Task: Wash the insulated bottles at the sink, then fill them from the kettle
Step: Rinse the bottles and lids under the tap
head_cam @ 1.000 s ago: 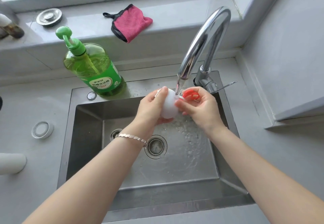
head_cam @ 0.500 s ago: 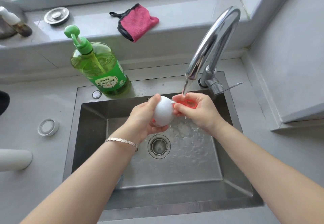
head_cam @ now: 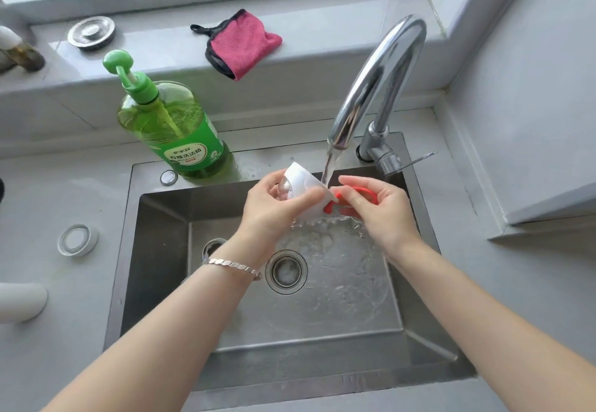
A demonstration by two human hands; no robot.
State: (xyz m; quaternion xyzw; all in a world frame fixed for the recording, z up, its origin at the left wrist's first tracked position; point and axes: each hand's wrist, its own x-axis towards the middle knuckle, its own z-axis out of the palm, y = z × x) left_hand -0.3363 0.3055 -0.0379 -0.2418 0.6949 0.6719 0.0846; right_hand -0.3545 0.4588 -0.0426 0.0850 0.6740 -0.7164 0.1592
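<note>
Left hand [head_cam: 274, 205] grips the white bottle cap [head_cam: 304, 182], fingers and thumb curled round it. The cap is held tilted above the sink [head_cam: 322, 331] basin, touching the water stream [head_cam: 332, 163] that falls from the chrome faucet [head_cam: 380, 82]. Right hand [head_cam: 380, 208] pinches the red loop strap [head_cam: 364, 190] attached at the cap's right side. Water runs off the cap and splashes on the basin floor beside the drain [head_cam: 286, 271]. A silver bracelet [head_cam: 232, 265] sits on the left wrist.

1 green dish soap bottle [head_cam: 174, 128] with a pump stands upright on the sink's rear rim, left of the faucet. 1 pink cloth [head_cam: 242, 44] and 1 round metal plug [head_cam: 91, 32] lie on the window ledge [head_cam: 322, 24]. On the table [head_cam: 48, 186], left of the sink, rests 1 round white lid [head_cam: 77, 240]. A white cylindrical body [head_cam: 19, 302], cut off by the frame edge, lies nearer the viewer.
</note>
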